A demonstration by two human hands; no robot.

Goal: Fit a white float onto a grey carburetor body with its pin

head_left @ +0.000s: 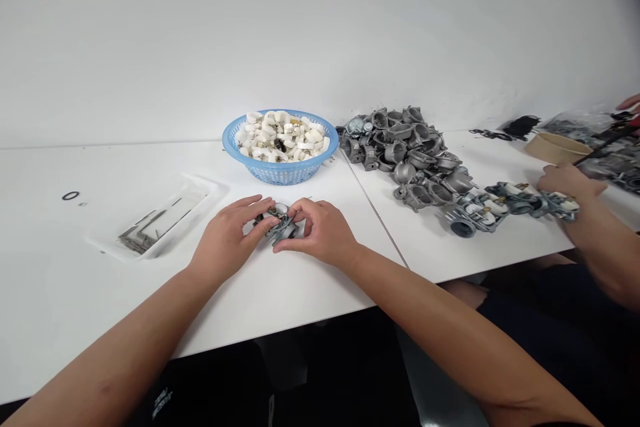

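A grey metal carburetor body rests on the white table between my two hands. My left hand grips its left side, with thumb and fingers closed round it. From the right, my right hand pinches the same carburetor body, thumb low and fingers on top. The fingers hide part of it. Just behind it stands a blue plastic basket heaped with white float pieces.
A white tray with thin metal pins lies left, near a black rubber ring. Right, a pile of carburetor bodies adjoins several fitted with white floats. A co-worker's hand is beside a cardboard ring.
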